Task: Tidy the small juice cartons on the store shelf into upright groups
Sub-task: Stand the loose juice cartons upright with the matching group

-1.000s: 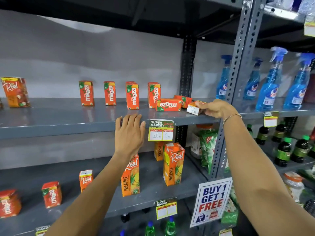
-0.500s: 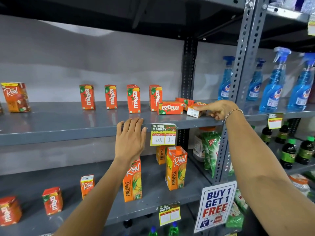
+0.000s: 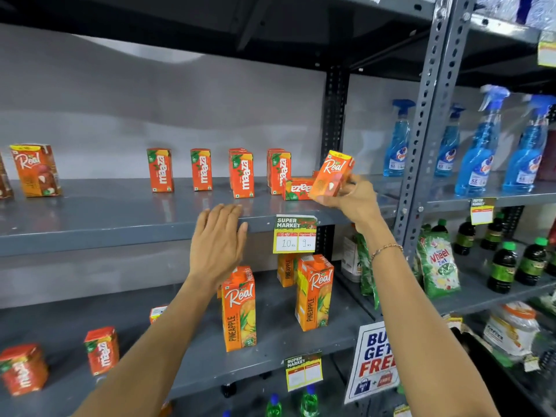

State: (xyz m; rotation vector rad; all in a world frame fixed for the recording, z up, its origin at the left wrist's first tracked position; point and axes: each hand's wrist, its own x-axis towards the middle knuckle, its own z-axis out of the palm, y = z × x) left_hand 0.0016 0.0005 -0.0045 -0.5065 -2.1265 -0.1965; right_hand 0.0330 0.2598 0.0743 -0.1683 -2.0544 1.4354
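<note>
The right hand [image 3: 350, 200] is clamped on a small Real carton [image 3: 331, 174], lifted and tilted, while the left hand [image 3: 218, 239] rests flat and spread on the shelf edge [image 3: 120, 236]; next it probably must stand upright beside its kind.

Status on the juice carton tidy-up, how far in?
Done: four groups of small orange Maaza cartons stand upright on the grey metal shelf. In hand: right hand holds a small orange Real carton, tilted; left hand rests on the shelf edge. Left: one orange Maaza carton lies flat.
</note>
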